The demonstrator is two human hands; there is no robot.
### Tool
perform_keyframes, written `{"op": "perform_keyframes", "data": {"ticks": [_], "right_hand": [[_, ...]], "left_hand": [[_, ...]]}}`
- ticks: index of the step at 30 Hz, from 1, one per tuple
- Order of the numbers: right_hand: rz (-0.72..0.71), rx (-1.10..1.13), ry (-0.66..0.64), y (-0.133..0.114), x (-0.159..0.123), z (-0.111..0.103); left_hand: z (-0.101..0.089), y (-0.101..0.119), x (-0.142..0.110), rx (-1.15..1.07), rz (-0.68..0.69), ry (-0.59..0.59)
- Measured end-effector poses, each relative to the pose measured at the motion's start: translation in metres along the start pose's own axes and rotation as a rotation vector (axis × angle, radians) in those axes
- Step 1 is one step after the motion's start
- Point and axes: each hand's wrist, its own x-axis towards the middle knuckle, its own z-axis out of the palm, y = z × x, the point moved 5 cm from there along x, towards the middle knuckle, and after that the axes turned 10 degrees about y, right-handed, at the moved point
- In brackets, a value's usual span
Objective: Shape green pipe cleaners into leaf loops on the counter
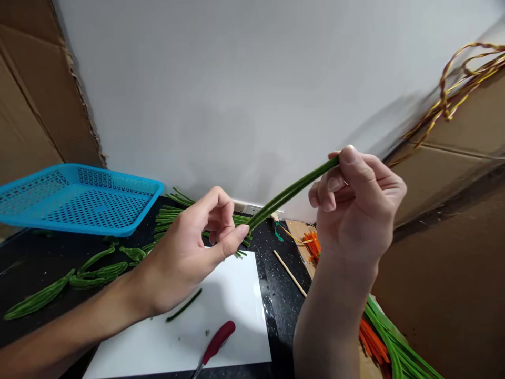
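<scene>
A doubled length of dark green pipe cleaner [292,191] stretches at a slant between my two hands, above the work surface. My left hand [197,245] pinches its lower end between thumb and fingers. The upper end is gripped by my right hand [357,202], thumb against forefinger. Below them lies a white board [236,295] with a short green pipe cleaner piece [184,305] on it. A red-handled tool [219,341] rests at the board's front edge, its metal end cut off by the frame. Behind my left hand is a bundle of green pipe cleaners [168,218].
A blue plastic basket [130,226] stands at the left, near leaf shapes of green pipe cleaner [39,299]. Rightward are a thin wooden stick [290,273], orange pipe cleaners [373,342] and more green ones [394,342]. Twisted wire [453,100] hangs over cardboard [465,131] at the upper right.
</scene>
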Motion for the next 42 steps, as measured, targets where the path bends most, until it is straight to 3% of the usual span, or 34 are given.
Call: {"op": "perform_keyframes", "data": {"ticks": [6, 10, 14, 19, 25, 31, 36, 42], "right_hand": [[0.028, 0.046, 0.017, -0.006, -0.005, 0.008], [0.083, 0.175, 0.024, -0.004, -0.005, 0.012], [0.068, 0.165, -0.033, -0.002, -0.006, 0.016], [0.061, 0.090, -0.127, 0.002, -0.010, 0.023], [0.013, 0.028, -0.130, 0.000, -0.014, 0.026], [-0.029, 0.022, -0.105, -0.002, -0.015, 0.026], [-0.019, 0.029, -0.077, -0.002, -0.015, 0.029], [-0.008, 0.078, -0.043, 0.001, -0.016, 0.030]], "left_hand": [[0.006, -0.001, 0.004, -0.018, -0.036, -0.098], [0.002, -0.006, 0.013, -0.084, -0.054, -0.091], [0.001, -0.008, 0.020, -0.156, -0.074, -0.053], [0.006, -0.015, 0.020, -0.250, -0.163, -0.113], [0.000, -0.020, 0.019, -0.356, -0.275, -0.082], [-0.002, -0.020, 0.021, -0.327, -0.250, -0.031], [-0.005, -0.017, 0.020, -0.259, -0.241, -0.070], [-0.009, -0.011, 0.019, -0.407, -0.351, -0.062]]}}
